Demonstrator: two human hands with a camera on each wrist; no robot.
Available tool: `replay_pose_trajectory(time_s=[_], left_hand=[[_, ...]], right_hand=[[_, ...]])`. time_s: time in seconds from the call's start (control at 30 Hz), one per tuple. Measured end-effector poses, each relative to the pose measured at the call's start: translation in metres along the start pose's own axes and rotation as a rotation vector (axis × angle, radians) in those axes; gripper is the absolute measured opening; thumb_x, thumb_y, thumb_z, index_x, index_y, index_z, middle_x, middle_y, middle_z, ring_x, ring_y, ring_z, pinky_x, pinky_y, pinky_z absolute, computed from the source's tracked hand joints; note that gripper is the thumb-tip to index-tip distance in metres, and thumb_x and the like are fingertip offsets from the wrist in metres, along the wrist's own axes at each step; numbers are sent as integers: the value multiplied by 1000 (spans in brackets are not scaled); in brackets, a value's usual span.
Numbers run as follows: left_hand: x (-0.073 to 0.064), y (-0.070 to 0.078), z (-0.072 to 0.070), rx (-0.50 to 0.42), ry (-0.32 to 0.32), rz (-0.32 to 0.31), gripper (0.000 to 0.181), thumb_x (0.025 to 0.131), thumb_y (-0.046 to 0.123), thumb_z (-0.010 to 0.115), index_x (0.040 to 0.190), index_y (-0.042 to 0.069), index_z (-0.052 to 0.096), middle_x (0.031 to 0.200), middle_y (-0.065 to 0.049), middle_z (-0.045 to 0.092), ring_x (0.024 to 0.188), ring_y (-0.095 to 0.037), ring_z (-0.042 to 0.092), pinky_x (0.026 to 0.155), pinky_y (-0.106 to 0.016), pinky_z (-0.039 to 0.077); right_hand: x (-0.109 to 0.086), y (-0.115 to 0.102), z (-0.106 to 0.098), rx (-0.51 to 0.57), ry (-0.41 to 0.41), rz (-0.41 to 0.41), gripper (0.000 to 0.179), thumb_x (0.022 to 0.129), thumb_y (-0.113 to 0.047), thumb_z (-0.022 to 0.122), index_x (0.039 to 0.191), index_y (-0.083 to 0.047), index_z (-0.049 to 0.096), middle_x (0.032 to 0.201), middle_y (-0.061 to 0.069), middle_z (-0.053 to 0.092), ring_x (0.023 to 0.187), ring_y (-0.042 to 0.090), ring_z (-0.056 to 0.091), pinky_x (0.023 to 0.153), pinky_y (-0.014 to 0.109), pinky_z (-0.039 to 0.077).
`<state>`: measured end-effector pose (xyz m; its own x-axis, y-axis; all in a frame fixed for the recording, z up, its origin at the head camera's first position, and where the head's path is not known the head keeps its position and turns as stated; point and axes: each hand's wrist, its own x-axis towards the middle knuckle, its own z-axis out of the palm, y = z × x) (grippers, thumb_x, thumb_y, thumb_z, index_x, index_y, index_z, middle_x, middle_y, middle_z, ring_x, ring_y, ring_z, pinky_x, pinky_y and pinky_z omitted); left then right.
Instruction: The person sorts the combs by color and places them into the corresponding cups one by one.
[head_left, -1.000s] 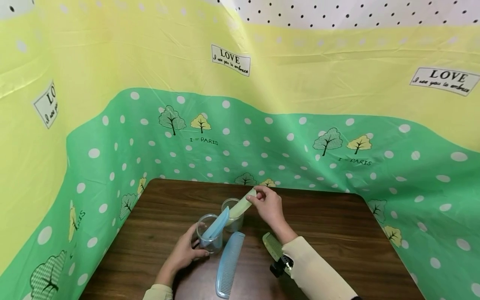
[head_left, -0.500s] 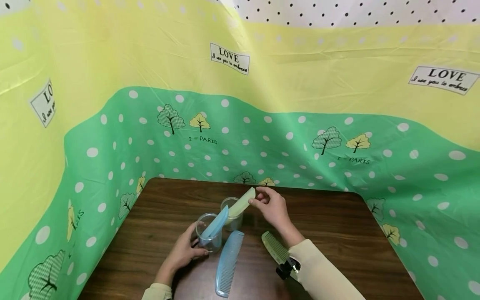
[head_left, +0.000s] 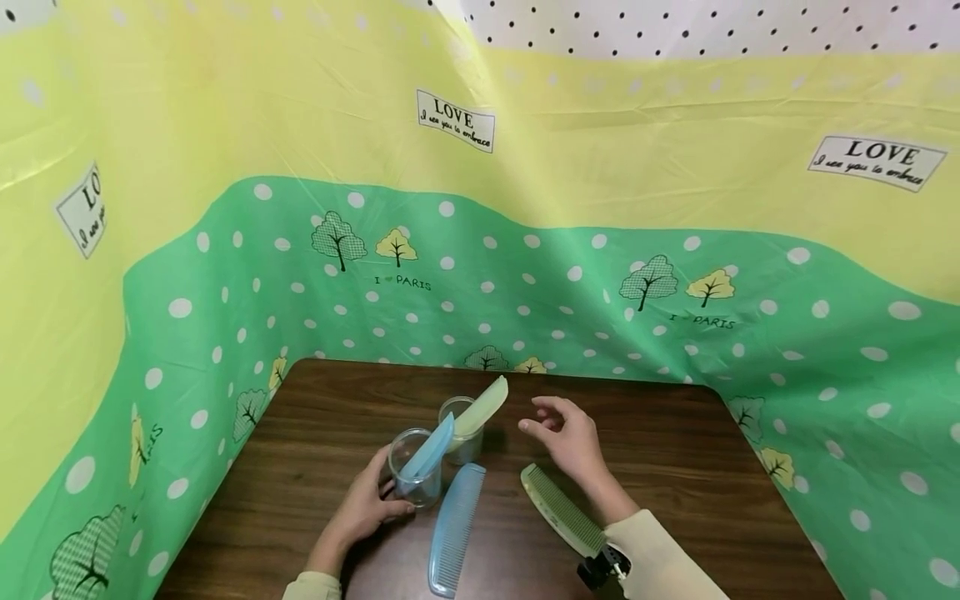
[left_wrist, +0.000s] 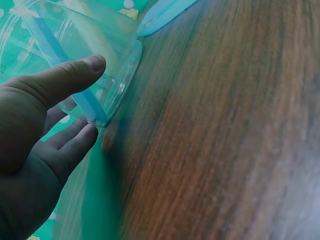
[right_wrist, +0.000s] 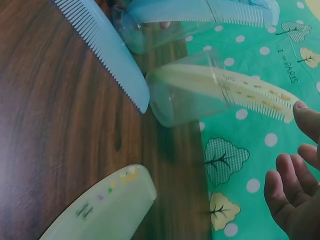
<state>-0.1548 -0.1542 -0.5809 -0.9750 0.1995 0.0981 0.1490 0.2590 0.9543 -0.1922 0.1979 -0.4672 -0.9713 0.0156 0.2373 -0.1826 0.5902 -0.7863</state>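
My left hand [head_left: 363, 504] curls round the side of a clear plastic cup [head_left: 426, 493], thumb in front and fingers behind. A blue comb [head_left: 433, 447] leans inside that cup, its upper end past the rim. Just behind stands a second clear cup [right_wrist: 175, 107], where a pale yellow-green comb [right_wrist: 250, 92] slants out to the right. My right hand [head_left: 573, 440] is apart from this comb, to its right, with loosely bent fingers and nothing in them. In the right wrist view the thumb overlaps the comb's tip.
Another blue comb [head_left: 450, 533] lies on the brown wooden table [head_left: 645, 442], in front of the cups. Further right lies a green comb [head_left: 558, 510], its near end by the black wrist camera [head_left: 596, 571]. A patterned curtain [head_left: 555, 292] hangs behind the table.
My right hand has let go of the yellow-green comb and moved to the right and slightly towards me. The comb stays leaning in its cup. My left hand keeps its place at the near cup.
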Motion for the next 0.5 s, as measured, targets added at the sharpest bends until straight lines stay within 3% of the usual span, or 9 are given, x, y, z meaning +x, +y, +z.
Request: replay_pose_trajectory(time_s=[0.27, 0.5], left_hand=[[-2, 1, 1, -17, 2, -9, 99, 68, -5, 91, 153, 11, 43, 151, -21, 49, 141, -43, 45, 113, -46, 45], [-3, 2, 2, -5, 13, -5, 98, 69, -5, 91, 153, 10, 43, 152, -20, 49, 142, -42, 45, 112, -46, 46]], right_hand=[[-18, 15, -12, -21, 17, 43, 44, 82, -33, 87, 121, -17, 73, 104, 2, 70, 88, 14, 65, 73, 24, 54], [-35, 25, -17, -17, 7, 59, 46, 82, -32, 88, 122, -16, 73, 106, 5, 70, 88, 13, 64, 71, 23, 54]])
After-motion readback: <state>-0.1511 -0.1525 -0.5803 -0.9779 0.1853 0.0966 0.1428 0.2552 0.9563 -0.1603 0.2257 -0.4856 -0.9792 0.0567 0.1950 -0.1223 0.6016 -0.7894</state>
